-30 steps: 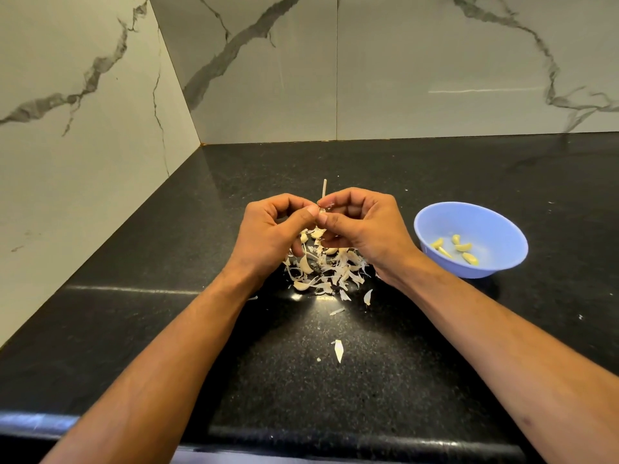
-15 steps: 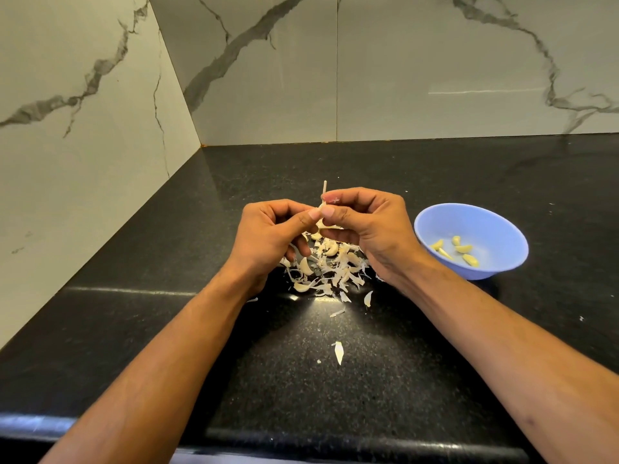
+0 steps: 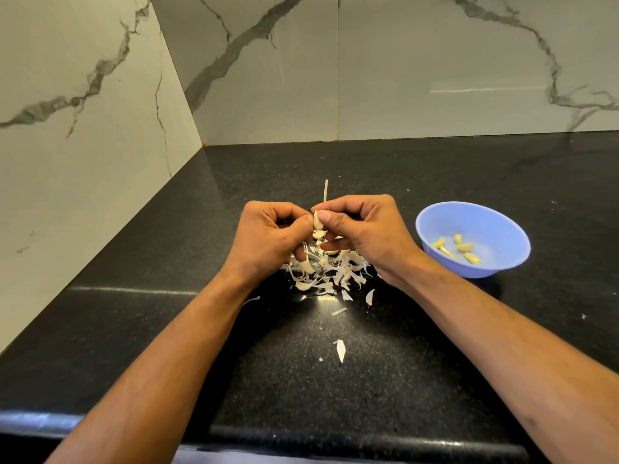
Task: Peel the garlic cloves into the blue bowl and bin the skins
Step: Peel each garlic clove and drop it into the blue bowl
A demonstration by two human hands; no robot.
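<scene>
Above the heap of garlic skins [image 3: 330,271] on the black granite counter [image 3: 335,390], both hands are working one garlic clove [image 3: 317,221]. The left hand [image 3: 268,239] is curled, its thumb pressing against the side of the clove; the right hand [image 3: 363,229] is pinching the clove's top between thumb and forefinger, with a thin dry stem [image 3: 325,191] sticking straight up from the pinch.

Compared with a second ago, the fists are sitting a little further apart and the pale body of the clove is now showing between the thumbs, where earlier the knuckles were hiding it. That suggests the skin is being worked loose, though whether any of it is already coming away is too small to tell.

The blue bowl [image 3: 445,219] is standing just to the right of the right wrist, holding about five peeled cloves [image 3: 464,247]. Loose skin flakes [image 3: 340,349] are lying nearer the counter's front edge, apart from the heap. No bin is showing anywhere, so the skins are all waiting to be cleared; the task is looking partway through, with peeling under way.
</scene>
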